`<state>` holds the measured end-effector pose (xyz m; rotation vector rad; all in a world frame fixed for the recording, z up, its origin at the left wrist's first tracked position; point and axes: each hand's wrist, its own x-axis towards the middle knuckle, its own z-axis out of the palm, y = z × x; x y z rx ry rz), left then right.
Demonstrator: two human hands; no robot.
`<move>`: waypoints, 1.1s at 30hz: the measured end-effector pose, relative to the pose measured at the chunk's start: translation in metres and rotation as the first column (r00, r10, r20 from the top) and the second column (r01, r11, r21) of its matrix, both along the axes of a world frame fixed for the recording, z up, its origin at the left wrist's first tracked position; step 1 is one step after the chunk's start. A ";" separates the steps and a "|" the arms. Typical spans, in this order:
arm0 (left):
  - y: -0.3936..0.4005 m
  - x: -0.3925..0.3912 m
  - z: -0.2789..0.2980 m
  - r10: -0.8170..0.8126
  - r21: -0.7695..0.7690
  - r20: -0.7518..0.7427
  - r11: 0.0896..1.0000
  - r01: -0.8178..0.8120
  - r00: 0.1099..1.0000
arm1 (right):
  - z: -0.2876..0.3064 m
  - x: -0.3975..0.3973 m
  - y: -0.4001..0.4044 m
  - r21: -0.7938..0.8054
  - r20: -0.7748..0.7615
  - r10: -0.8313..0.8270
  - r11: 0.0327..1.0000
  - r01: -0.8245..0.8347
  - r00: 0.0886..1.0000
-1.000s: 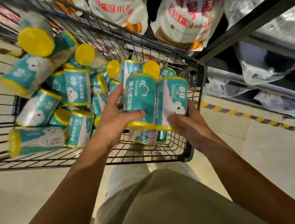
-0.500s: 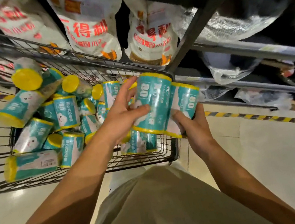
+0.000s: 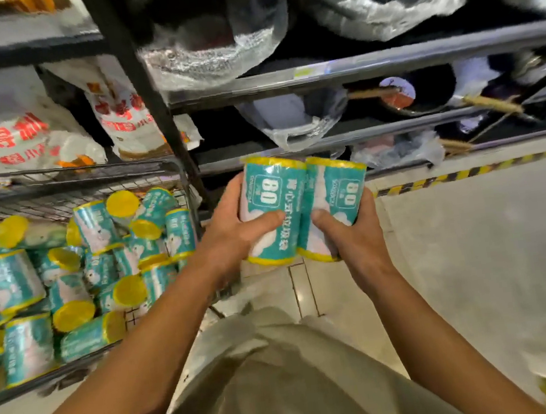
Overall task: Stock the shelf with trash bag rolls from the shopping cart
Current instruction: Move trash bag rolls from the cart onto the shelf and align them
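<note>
Standing nearly upright, tops tipped toward the shelf (image 3: 384, 62), two rolls touch side by side: left hand (image 3: 230, 232) wraps the left roll (image 3: 273, 206), right hand (image 3: 354, 234) the right roll (image 3: 333, 206), beside the cart (image 3: 170, 166).

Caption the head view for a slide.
Both hands hold two rolls beside the cart, facing the shelf.

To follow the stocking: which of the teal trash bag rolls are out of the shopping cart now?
The two upright teal, yellow-edged rolls: one in the left hand at, one in the right hand at.
</note>
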<state>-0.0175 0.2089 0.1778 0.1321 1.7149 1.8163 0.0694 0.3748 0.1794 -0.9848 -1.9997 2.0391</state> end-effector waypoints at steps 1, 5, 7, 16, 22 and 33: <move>0.022 0.007 0.004 -0.013 -0.015 -0.031 1.000 0.013 0.999 | 0.001 0.011 0.018 -0.012 -0.013 -0.038 0.999 0.038 0.999; 0.110 0.034 0.022 -0.049 -0.009 -0.079 0.999 0.048 0.996 | 0.009 0.056 0.086 -0.039 -0.045 -0.221 0.975 0.219 0.974; 0.146 0.045 0.033 -0.077 0.005 -0.087 0.997 0.077 0.993 | 0.013 0.080 0.116 -0.048 -0.053 -0.310 0.950 0.307 0.949; 0.285 0.035 0.058 -0.214 0.024 -0.122 0.976 0.218 0.969 | 0.013 0.120 0.210 -0.057 -0.047 -0.520 0.854 0.517 0.853; 0.374 -0.009 0.065 -0.283 0.088 -0.133 0.951 0.296 0.950 | 0.022 0.085 0.281 -0.033 -0.100 -0.577 0.816 0.577 0.810; 0.480 -0.105 0.105 -0.326 0.168 -0.131 0.923 0.345 0.936 | 0.067 -0.026 0.402 0.056 -0.255 -0.556 0.808 0.586 0.791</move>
